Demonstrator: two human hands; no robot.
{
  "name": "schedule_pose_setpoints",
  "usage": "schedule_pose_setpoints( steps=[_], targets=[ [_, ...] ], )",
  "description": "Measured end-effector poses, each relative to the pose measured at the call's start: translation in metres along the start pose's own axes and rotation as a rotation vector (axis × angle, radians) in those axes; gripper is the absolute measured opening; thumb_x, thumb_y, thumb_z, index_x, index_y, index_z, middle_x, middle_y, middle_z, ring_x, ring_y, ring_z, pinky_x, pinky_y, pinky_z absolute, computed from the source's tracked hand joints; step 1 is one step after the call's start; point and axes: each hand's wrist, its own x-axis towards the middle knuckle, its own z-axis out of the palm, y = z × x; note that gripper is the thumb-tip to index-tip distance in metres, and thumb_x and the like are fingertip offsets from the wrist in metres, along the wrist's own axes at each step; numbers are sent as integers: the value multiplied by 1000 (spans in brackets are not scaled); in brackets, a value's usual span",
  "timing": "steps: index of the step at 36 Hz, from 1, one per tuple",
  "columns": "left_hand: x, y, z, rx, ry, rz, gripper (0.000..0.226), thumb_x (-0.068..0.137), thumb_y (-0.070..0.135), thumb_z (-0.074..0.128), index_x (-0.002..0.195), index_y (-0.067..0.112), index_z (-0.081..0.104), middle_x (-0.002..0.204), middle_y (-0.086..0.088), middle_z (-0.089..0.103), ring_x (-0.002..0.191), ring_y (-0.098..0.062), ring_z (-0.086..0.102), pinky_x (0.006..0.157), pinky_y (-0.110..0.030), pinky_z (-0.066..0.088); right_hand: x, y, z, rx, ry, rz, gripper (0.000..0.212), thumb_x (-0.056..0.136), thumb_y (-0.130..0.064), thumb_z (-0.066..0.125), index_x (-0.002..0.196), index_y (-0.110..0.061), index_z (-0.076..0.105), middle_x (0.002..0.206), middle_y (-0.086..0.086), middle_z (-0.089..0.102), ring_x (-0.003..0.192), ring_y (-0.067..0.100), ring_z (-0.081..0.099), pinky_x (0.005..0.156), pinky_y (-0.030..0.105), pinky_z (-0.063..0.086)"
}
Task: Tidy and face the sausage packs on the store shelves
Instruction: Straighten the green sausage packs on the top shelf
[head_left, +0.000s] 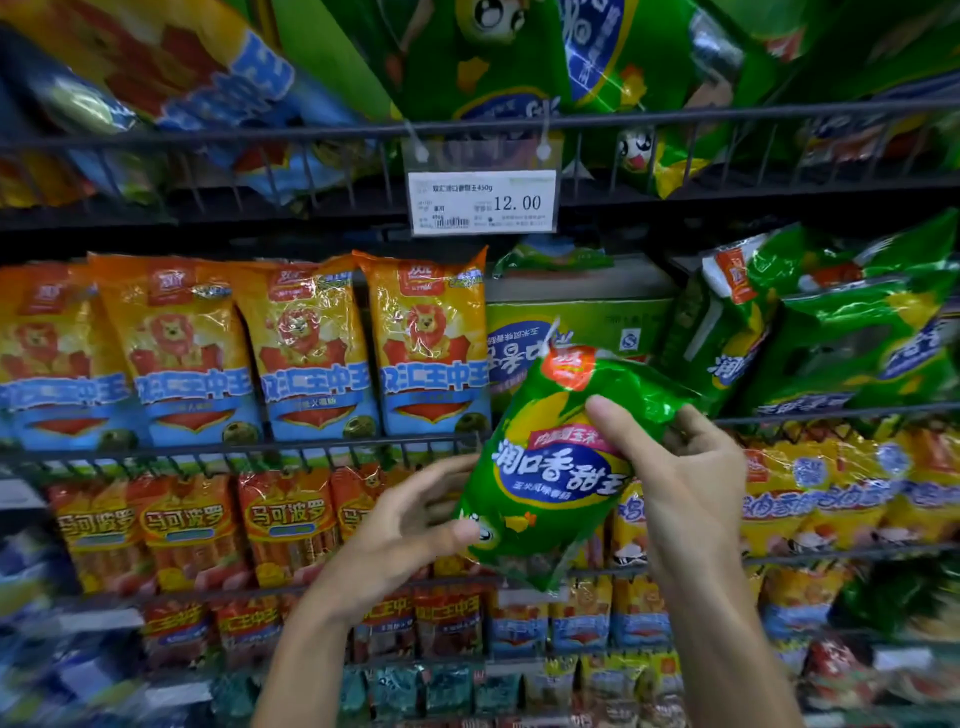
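Observation:
A green sausage pack (550, 467) with a blue-and-yellow label is held in the air in front of the middle shelf, tilted with its top to the upper right. My right hand (680, 478) grips its upper right side, thumb across the front. My left hand (410, 525) holds its lower left edge, thumb on the front and fingers behind. Behind the pack, a green carton (582, 312) stands on the shelf. More green packs (831, 332) lie slumped to its right. Several orange-and-blue packs (311, 353) stand upright to its left.
A black wire rail (234, 449) fronts the middle shelf. A price tag reading 12.00 (483, 201) hangs from the upper rail. Green and orange packs fill the top shelf (519, 67). Red-orange packs (182, 525) and yellow packs (831, 499) line the shelves below.

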Motion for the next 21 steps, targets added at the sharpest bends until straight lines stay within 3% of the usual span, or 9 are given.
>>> schedule_pose_setpoints(
  steps=[3,5,7,10,13,16,18,21],
  targets=[
    [7,0,12,91,-13,16,69,76,59,86,138,51,57,145,17,60,136,-7,56,103,-19,50,-2,1,3,-4,-34,-46,69,50,-46,92,114,-33,70,82,-31,73,83,-5,73,62,13,56],
    [10,0,18,128,-15,38,62,78,55,86,135,52,60,141,17,63,132,-6,59,102,-19,50,-6,0,7,7,-113,-48,32,59,-37,90,87,-47,77,80,-30,74,79,-6,73,61,11,54],
    [12,-2,23,132,-16,60,57,83,45,86,135,46,63,139,13,66,129,-9,62,101,-21,52,-9,1,10,11,-168,-58,30,66,-33,87,74,-60,74,82,-24,76,78,1,75,62,14,56],
    [11,-8,30,100,47,110,47,88,37,82,133,36,68,132,5,72,122,-16,68,95,-25,57,-7,9,6,79,-183,12,23,68,-50,91,87,-49,78,96,-13,80,90,11,77,66,20,59],
    [9,-14,38,54,168,164,38,89,39,81,126,32,73,124,2,75,114,-19,72,88,-25,59,-5,14,0,132,-273,100,59,69,-64,85,120,-36,70,123,-5,75,113,16,72,82,25,60],
    [10,-14,48,-40,284,146,45,83,54,82,121,31,76,117,-1,78,105,-18,76,78,-22,59,-7,19,-4,60,-406,132,71,78,-54,82,142,-34,55,136,-11,67,125,11,64,94,23,56],
    [12,-13,50,-64,331,131,51,77,62,83,118,32,77,114,-1,79,99,-14,76,73,-19,56,-8,22,-6,-13,-488,137,66,83,-45,81,142,-32,54,132,-15,69,122,7,65,91,18,55],
    [13,-10,47,-104,285,119,55,73,58,89,120,36,74,120,0,77,104,-14,74,76,-20,57,-11,21,-7,-65,-532,96,48,86,-33,78,132,-29,65,125,-8,73,117,13,69,91,24,57]
  ],
)
